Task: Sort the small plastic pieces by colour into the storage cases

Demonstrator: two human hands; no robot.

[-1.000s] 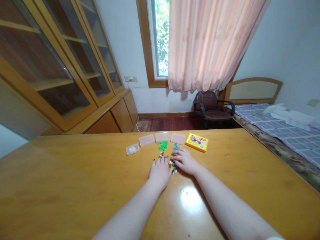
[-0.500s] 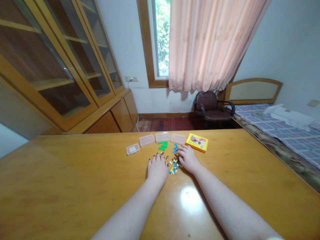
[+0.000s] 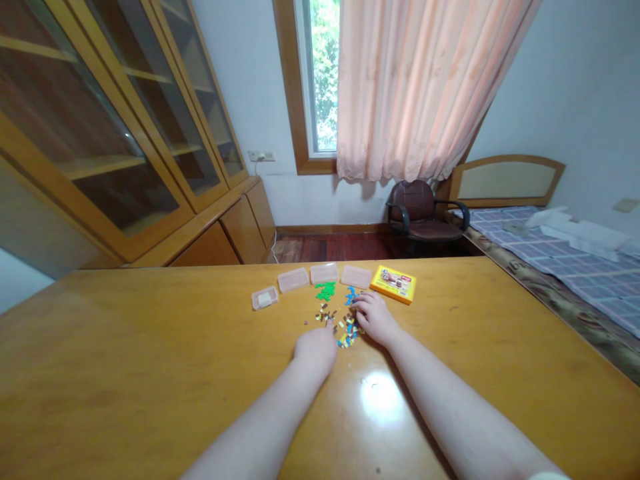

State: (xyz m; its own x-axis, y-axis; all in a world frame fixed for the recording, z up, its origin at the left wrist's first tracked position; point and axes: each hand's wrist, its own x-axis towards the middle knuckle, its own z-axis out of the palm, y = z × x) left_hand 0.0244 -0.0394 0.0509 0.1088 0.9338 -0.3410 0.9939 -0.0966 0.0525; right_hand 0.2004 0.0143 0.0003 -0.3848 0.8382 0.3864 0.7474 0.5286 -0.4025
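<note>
On the wooden table lies a loose pile of small building bricks in blue, yellow, cream and brown. My left hand is at the pile's left side, index finger stretched onto the bricks and the other fingers curled under. Brown and cream bricks are scattered just beyond that finger. My right hand rests at the pile's right edge, fingers apart and bent, tips close to a group of blue bricks. What lies beneath its fingers is hidden. Green bricks form their own group farther back.
Behind the bricks stand three clear plastic trays, left, middle and right. A smaller clear box with something white in it sits left. The yellow box is at right. Beyond the table is a chair.
My left hand has drawn back slightly and folded from spread fingers to one extended index finger, uncovering brown and cream bricks. My right hand has barely moved.
</note>
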